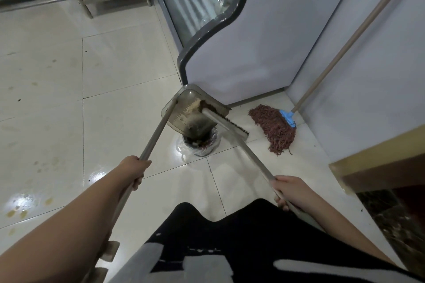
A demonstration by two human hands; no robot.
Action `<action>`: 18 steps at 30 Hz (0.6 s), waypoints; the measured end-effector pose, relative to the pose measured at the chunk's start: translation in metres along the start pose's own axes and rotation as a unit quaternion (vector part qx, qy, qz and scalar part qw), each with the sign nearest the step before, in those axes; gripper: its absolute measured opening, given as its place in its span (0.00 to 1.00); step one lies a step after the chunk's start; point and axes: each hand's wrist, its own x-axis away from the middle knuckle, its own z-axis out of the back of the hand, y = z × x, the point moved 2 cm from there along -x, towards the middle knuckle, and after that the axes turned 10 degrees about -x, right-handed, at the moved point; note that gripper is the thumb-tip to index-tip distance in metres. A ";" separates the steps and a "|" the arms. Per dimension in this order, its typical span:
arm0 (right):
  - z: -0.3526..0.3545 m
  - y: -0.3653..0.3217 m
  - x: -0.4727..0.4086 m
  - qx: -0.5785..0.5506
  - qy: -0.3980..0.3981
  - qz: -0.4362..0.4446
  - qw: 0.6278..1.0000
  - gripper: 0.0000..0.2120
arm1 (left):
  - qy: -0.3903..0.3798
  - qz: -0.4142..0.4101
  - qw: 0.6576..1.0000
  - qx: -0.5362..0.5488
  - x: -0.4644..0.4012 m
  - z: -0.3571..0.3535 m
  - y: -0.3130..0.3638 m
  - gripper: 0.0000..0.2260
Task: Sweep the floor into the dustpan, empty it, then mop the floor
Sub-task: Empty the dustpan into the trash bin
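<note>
Your left hand (pixel 135 171) has its grip wrapped around the long grey metal handle (pixel 156 132) of the see-through grey plastic dustpan (pixel 184 108). The dustpan is tipped up over the small round bin with a clear bag liner (pixel 202 145), which stands on the shiny pale tiled floor (pixel 115 76). Brown dirt sits near the top edge of the pan.

Your right hand (pixel 291 192) has its grip curled around the grey metal handle of the broom (pixel 232 127). The broom's dark bristle head lies across the open side of the dustpan, touching it.

The mop with reddish-brown strings and a blue plastic clamp (pixel 276 130) rests on the floor just to the right of the bin. Its tan wooden pole (pixel 349 39) leans up against the pale wall (pixel 379 76). Behind the dustpan stands a glass-front display fridge with a dark curved edge (pixel 207 30). At the right is a bench with a yellow-brown edge (pixel 379 156).
</note>
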 end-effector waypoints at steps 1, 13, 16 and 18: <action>-0.008 -0.004 -0.004 0.026 -0.001 0.002 1.000 0.12 | -0.009 0.004 1.000 0.023 -0.002 -0.001 0.000 0.10; -0.022 0.015 -0.001 0.191 0.003 -0.027 0.981 0.17 | -0.032 0.009 0.999 0.012 -0.010 0.008 -0.019 0.09; -0.018 0.017 0.000 0.181 0.023 -0.037 0.983 0.16 | -0.011 -0.009 0.999 -0.030 -0.012 0.010 -0.023 0.10; -0.016 0.018 -0.001 0.171 0.031 -0.038 0.984 0.17 | 0.006 -0.026 0.998 -0.064 -0.014 0.012 -0.026 0.11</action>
